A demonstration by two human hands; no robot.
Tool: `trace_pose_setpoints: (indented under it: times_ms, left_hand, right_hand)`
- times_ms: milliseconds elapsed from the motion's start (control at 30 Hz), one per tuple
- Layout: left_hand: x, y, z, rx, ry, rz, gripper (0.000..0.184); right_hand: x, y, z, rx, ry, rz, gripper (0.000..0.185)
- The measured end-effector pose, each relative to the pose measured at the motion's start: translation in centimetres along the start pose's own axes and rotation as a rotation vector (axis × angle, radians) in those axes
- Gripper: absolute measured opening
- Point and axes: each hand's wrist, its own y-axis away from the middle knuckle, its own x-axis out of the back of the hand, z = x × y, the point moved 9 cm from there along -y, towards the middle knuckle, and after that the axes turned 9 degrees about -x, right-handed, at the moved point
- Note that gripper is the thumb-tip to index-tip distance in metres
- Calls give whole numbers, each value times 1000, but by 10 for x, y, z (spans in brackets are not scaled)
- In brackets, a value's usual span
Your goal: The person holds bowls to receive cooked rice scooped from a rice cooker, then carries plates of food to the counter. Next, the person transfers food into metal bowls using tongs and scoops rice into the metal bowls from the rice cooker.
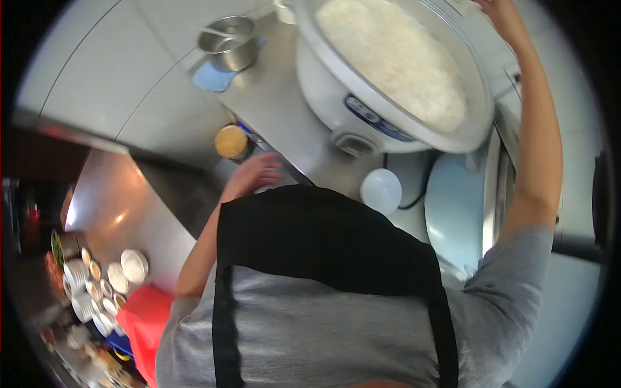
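Steel counter (278, 97) near half-curled left fingers (268, 174)

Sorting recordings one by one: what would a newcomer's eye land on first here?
The big cooker, filled with white rice, dominates the top of the view, right of center. The right hand is at the picture's upper right edge; a bright red item stands out at lower left.

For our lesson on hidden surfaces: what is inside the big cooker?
White rice shows inside the cooker, spread across its opening. The rice covers the cooker's bottom, so that and anything buried cannot be seen.
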Motion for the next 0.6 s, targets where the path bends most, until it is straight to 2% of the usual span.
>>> trace_pose_setpoints:
  times_ms: [33, 67, 100, 167, 267, 367, 433, 500, 567, 600]
  left_hand:
    - [-80, -1, 12, -7, -34, -356, 51]
    - [-125, -19, -5, 11, -299, -592, 56]
    - [-160, -39, -32, -69, -564, -776, 67]
    - [-207, -66, -65, -25, -899, -755, 69]
    - [-236, -72, -71, 47, -1015, -745, 63]
    - [-219, -87, -89, -362, -960, -827, 59]
    - [-171, -73, -60, -66, -718, -616, 63]
    - [-110, -61, -23, -84, -508, -373, 67]
    - [-38, -23, -6, 208, -271, -100, 55]
    - [-26, 0, 11, 237, 53, -36, 59]
  right_hand:
    - [-12, 9, -11, 50, 275, -38, 17]
    - [-25, 12, -7, 106, 543, -86, 17]
    - [-36, 10, 8, 64, 676, -105, 15]
    - [-50, 16, 31, 8, 884, -114, 14]
    - [-60, 21, 43, -44, 1067, -165, 15]
    - [-59, 25, 61, -100, 1137, -270, 18]
    - [-71, 21, 91, -114, 1100, -267, 19]
    - [-89, 16, 76, -77, 923, -188, 13]
    - [-111, 4, 51, -37, 812, -130, 12]
    - [-123, -4, 35, -14, 788, -115, 12]
